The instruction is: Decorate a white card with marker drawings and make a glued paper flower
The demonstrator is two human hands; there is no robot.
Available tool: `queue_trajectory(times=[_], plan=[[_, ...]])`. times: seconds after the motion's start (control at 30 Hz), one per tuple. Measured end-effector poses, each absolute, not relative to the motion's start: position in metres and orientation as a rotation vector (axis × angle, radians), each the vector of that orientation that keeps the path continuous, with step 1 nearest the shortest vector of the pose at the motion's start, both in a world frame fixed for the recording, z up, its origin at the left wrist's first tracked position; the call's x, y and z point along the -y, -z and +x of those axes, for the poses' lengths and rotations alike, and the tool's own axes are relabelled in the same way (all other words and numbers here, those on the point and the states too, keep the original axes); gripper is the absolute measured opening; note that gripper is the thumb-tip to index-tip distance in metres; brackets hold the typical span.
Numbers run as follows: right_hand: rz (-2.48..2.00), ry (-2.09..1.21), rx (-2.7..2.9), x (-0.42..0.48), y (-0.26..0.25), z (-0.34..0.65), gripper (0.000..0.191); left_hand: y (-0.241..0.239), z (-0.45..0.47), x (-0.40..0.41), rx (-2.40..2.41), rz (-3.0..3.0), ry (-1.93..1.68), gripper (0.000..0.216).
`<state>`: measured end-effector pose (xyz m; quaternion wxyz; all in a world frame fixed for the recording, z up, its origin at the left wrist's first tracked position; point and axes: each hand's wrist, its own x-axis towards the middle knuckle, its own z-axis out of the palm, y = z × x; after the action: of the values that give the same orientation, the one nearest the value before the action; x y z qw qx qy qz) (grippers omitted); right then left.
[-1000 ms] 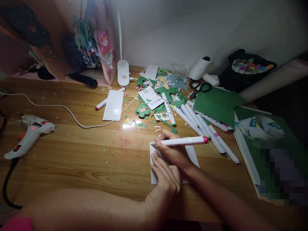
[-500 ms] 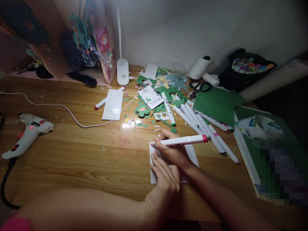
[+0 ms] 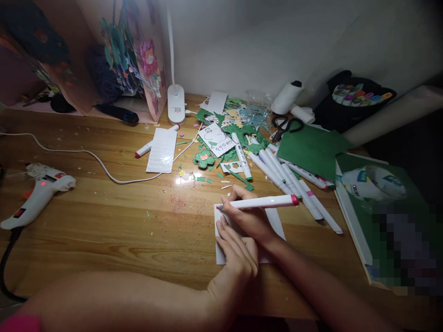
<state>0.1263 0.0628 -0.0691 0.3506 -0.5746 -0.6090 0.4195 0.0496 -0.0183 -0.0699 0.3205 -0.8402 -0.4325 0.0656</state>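
A white marker (image 3: 263, 202) with a red end is pinched in my right hand (image 3: 249, 219). Its tip touches the upper left corner of a sheet of white paper (image 3: 276, 223), where a small red-pink mark shows. My left hand (image 3: 238, 251) lies flat on the same paper just below, fingers stretched out and pressing it to the table. Both hands cover most of the sheet's middle. Beyond them lie several white markers (image 3: 273, 168), a drawing on white paper (image 3: 218, 139) and a green paper flower (image 3: 204, 158).
A white glue gun (image 3: 38, 193) with a lit red light lies at the left. Green paper scraps (image 3: 254, 138), black-handled scissors (image 3: 287, 127) and green card (image 3: 308, 150) are at the back. A roll of tape (image 3: 374, 182) rests at the right. A white cable (image 3: 100, 163) crosses the table.
The red-pink mark at the marker tip looks slightly fuller. Both hands keep almost the same place; the whole view has shifted very slightly.
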Motion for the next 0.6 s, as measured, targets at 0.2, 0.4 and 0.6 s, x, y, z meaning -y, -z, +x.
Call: queue_trajectory(times=[0.2, 0.4, 0.6], plan=[[-1.5, -1.085, 1.552, -0.0627, 0.0691, 0.1266, 0.03, 0.0699, 0.0507, 0.0183, 1.189, -2.2, -0.151, 0.016], [-1.482, -1.113, 1.542, -0.0637, 0.0684, 0.1265, 0.029, 0.0694, 0.0502, 0.0174, 1.178, -2.239, -0.12, 0.019], [-1.485, -1.08, 1.55, -0.0644, 0.069, 0.1262, 0.029, 0.0681, 0.0502, 0.0174, 1.177, -2.245, -0.13, 0.017]])
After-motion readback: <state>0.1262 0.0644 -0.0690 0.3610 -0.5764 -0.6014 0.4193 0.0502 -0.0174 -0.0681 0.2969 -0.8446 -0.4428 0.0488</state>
